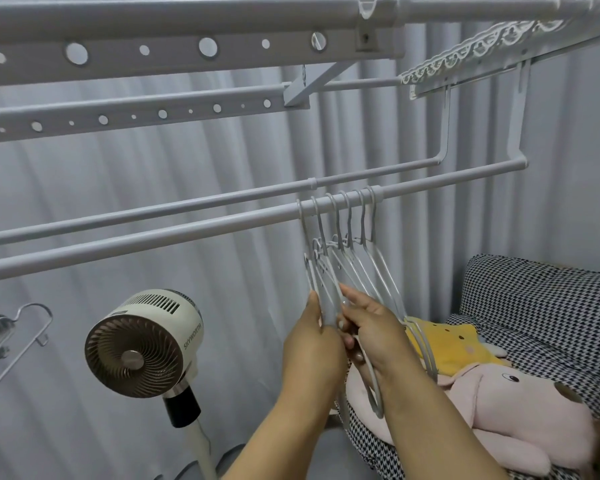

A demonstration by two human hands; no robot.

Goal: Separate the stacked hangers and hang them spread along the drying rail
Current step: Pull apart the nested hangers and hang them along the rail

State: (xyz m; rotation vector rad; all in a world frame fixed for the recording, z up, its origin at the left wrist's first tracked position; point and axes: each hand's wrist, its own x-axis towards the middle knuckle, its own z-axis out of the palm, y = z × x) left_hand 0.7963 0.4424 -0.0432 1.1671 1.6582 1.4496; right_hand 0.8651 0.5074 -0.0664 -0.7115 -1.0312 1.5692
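The hangers (pixel 340 237) hang in a tight bunch on the front rail (pixel 187 233), a little right of its middle, their hooks crowded side by side over a short stretch of the bar. I count about six hooks there, though the wire bodies below overlap so much that the number is not certain. The bodies slope down and to the right from the hooks, so the long axis of each hanger runs roughly across the rail and toward the person.

Both hands are at the lower left of the bunch, directly under the hooks. The left hand (pixel 312 344) has its fingers curled round the sloping arms of the leftmost hangers, thumb up along the wire. The right hand (pixel 371 330) pinches the next wires just beside it, and a loop of hanger shows below its palm. The two grips touch or nearly touch, and exactly which wire each holds cannot be told.

What matters for the next move, as I judge it, is the rail's free length. To the left of the bunch the bar runs bare toward its far left end; to the right only a short piece remains before the end bracket. The left hand is the nearer one to that free side, so sliding the leftmost hanger left while the right hand steadies the rest looks the natural step. Spreading has not yet begun.
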